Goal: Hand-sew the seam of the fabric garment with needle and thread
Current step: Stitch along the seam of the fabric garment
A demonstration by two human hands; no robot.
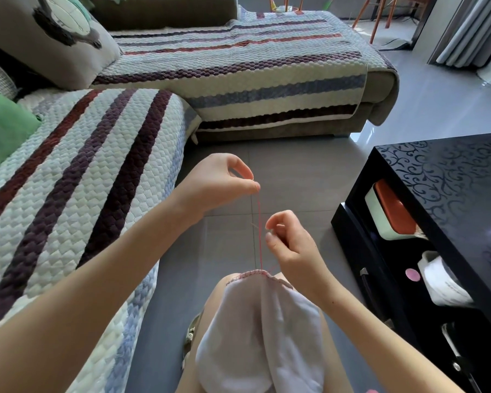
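Two hands work above the garment (261, 321), which lies draped over the knee below them. The left hand (219, 182) pinches the thread (260, 236) between thumb and forefinger. The thread runs taut and near upright from that hand down to the seam (253, 273). The right hand (289, 245), nearer the seam and just right of the thread, has curled fingers and seems to pinch the needle (257, 226), though it is too thin to be sure.
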